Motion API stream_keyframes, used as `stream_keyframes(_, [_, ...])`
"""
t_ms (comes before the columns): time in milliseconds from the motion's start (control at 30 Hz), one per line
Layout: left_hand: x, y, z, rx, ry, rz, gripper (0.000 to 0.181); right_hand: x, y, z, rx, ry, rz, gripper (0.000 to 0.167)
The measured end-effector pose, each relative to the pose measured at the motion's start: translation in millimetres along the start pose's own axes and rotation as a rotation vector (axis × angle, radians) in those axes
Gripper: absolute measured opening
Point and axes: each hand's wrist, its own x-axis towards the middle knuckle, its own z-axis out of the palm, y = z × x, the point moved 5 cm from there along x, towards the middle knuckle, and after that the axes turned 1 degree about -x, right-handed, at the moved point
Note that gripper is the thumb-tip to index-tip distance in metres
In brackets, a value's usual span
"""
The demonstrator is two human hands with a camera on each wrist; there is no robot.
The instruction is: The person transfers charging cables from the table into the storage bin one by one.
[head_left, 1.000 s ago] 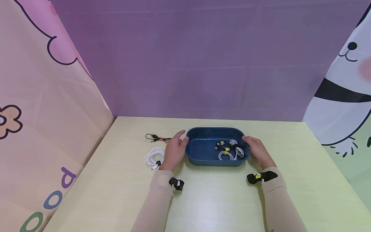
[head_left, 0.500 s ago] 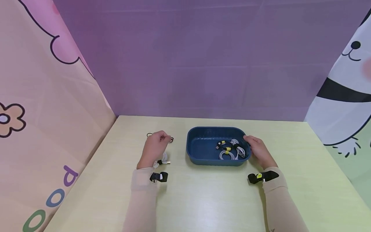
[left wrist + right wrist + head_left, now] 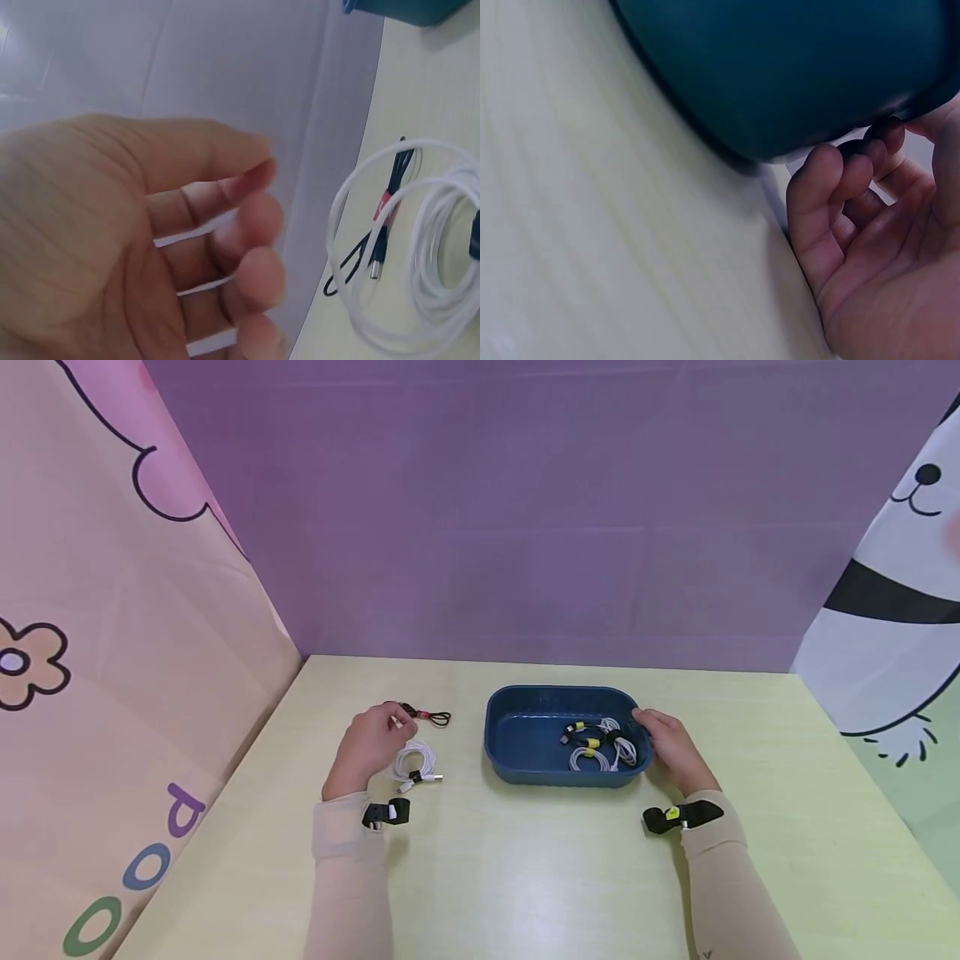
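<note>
A dark blue oval-ended tray sits toward the middle of the table. My right hand pinches its right rim; in the right wrist view the fingers curl against the tray's wall. Inside the tray, at its right end, lie a black cable and white cables with yellow ties. My left hand hovers beside a coiled white cable, fingers loosely bent, holding nothing. Just beyond it lies a black cable with a red tie, partly hidden by the hand.
The pale table meets a purple backdrop at its far edge. Printed cloths stand along the left and right sides. Each wrist wears a small black camera.
My left hand has left the tray's left side and moved left to the loose cables. The white coil has shifted slightly, its plug now pointing right. My right hand stays on the tray.
</note>
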Motion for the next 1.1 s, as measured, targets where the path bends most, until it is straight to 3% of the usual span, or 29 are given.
stream_keyframes(367, [1.1,-14.1,9.2,0.014,-0.094,-0.090,0.018,-0.4,1,-1,0.023,-0.008,0.018,0.027])
stream_keyframes(800, [4.1,-25.5,32.8,-0.007,-0.218,-0.147,0.067,-3.4,-2,1,0.023,0.000,0.005,0.026])
stream_keyframes(1100, [7.5,-29.5,43.9,0.082,-0.206,-0.137,0.071,-1.2,0,0,0.040,0.004,0.000,0.028])
